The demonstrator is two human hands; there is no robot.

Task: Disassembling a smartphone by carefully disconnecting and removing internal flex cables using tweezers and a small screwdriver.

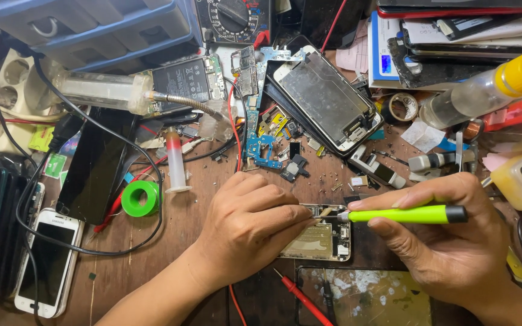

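The left hand [246,223] grips and half hides the opened phone [324,238]; the right hand [448,235] pinches a green screwdriver [403,214].

White phone [48,261] with dark screen, worktop's near left corner. Black screen panel [96,163] left of centre. Cracked grey screen [327,99] at far centre. Blue-labelled white box [383,54] far right.

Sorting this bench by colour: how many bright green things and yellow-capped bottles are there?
Bright green tape roll: 1
Bright green screwdriver, in the right hand: 1
Yellow-capped bottle: 1
Total: 3
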